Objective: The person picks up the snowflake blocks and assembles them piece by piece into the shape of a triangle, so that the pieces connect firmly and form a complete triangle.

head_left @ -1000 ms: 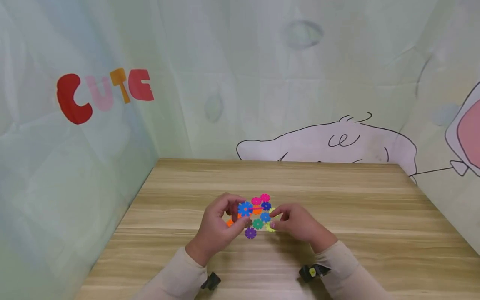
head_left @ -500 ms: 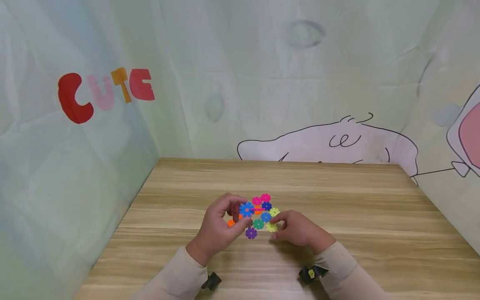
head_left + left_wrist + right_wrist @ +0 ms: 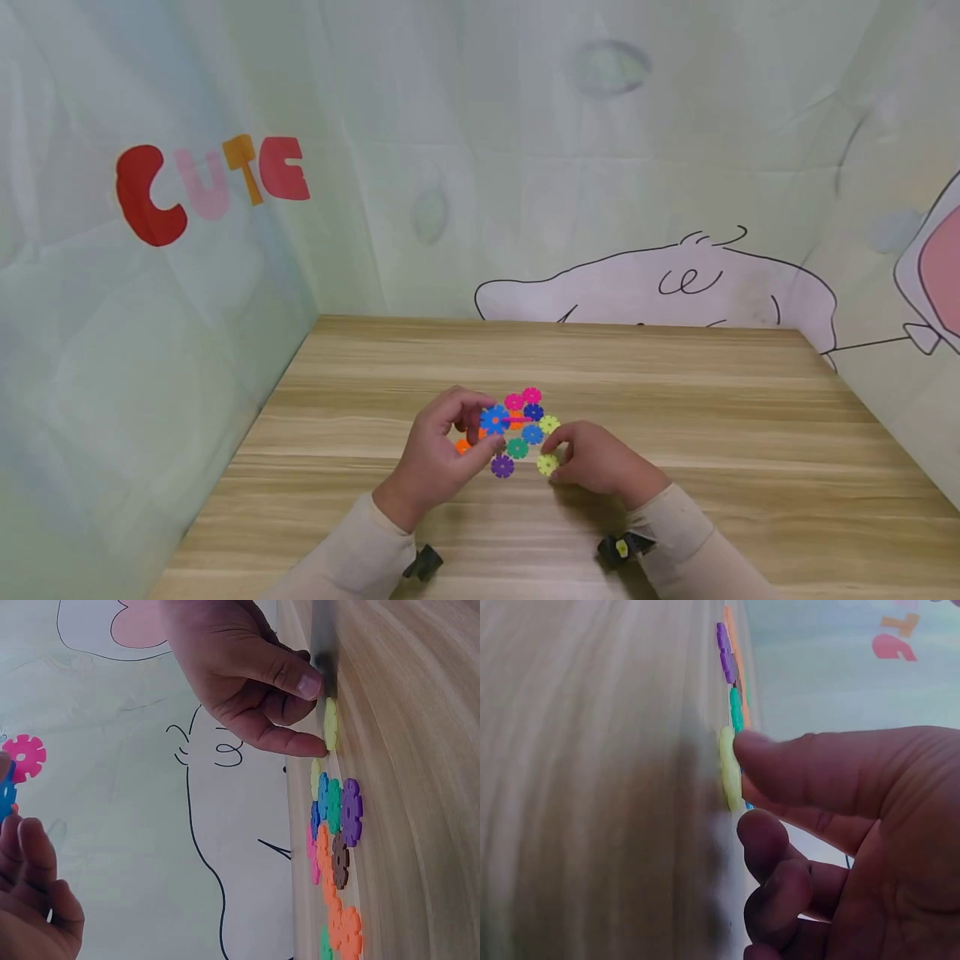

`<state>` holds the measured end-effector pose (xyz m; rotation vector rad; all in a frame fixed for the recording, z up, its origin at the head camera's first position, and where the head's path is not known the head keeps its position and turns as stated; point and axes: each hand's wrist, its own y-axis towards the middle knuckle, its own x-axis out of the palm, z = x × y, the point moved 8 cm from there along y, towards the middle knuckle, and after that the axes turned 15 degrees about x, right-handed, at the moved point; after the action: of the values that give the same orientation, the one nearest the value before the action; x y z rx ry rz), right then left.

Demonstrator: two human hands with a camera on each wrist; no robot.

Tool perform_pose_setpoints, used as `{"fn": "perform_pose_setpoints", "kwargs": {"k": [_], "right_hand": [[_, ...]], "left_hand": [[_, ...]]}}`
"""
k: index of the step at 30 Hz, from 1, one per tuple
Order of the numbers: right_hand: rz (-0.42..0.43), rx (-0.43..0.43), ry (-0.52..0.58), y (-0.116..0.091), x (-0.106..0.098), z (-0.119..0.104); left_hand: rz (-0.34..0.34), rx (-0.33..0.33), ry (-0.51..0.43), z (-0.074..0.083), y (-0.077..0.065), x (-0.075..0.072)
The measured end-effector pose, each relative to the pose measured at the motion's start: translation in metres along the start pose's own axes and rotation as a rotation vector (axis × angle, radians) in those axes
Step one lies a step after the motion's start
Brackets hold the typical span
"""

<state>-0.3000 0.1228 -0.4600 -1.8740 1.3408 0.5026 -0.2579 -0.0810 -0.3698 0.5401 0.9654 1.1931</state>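
- Since half a second earlier, one pale yellow, plastic-looking round disc with a notched rim (image 3: 545, 463) has slid toward the person, away from the loose cluster; the left hand (image 3: 433, 454) looks unmoved.
- That pale yellow disc is on the table (image 3: 675, 383), to the right of a notched purple disc (image 3: 498, 472). Thumb and one finger of the right hand (image 3: 600, 458) curl in at its opposite edges, parted just enough to span it; how firmly they press cannot be told.
- Left fingers, partly bent, pinch a notched bright blue disc (image 3: 489, 416) above the table, with a bright pink disc (image 3: 515, 420) apparently joined to it.
- Lifting the pale yellow disc seems the step in hand: best to tip up one edge, then grip only the rim, leaving some notches free.
- It lies flat, broad face up; being round, it has no long axis. Seen edge-on, the pink disc juts rightward from the blue one, so the pair's long axis runs left to right.
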Motion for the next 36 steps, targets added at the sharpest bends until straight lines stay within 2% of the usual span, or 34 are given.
{"fn": "perform_pose_setpoints", "kwargs": {"k": [5, 11, 16, 19, 23, 25, 29, 33, 36], "right_hand": [[0.041, -0.045, -0.052, 0.0, 0.0, -0.002], [0.04, -0.052, -0.092, -0.001, 0.002, -0.003], [0.024, -0.05, -0.077, -0.003, 0.003, -0.004], [-0.016, -0.065, -0.041, -0.004, 0.005, -0.005], [-0.079, -0.107, 0.073, -0.004, 0.003, -0.011], [-0.083, -0.14, 0.153, -0.006, -0.002, -0.016], [-0.046, -0.216, 0.332, -0.017, -0.018, -0.03], [-0.009, -0.235, 0.495, -0.03, -0.032, -0.038], [-0.008, -0.234, 0.571, -0.036, -0.036, -0.041]], "left_hand": [[-0.005, -0.017, 0.0, 0.0, 0.0, 0.0], [-0.001, -0.028, 0.002, -0.001, -0.001, -0.001], [0.001, -0.028, 0.001, -0.001, -0.001, -0.001], [0.002, -0.035, 0.0, -0.002, -0.001, -0.001], [0.007, -0.041, -0.001, -0.003, -0.001, -0.001], [0.009, -0.038, 0.0, -0.003, -0.001, -0.001], [0.013, -0.044, 0.001, -0.003, -0.001, -0.002], [0.018, -0.075, 0.004, -0.005, -0.001, -0.002], [0.024, -0.097, 0.006, -0.006, -0.002, -0.003]]}}
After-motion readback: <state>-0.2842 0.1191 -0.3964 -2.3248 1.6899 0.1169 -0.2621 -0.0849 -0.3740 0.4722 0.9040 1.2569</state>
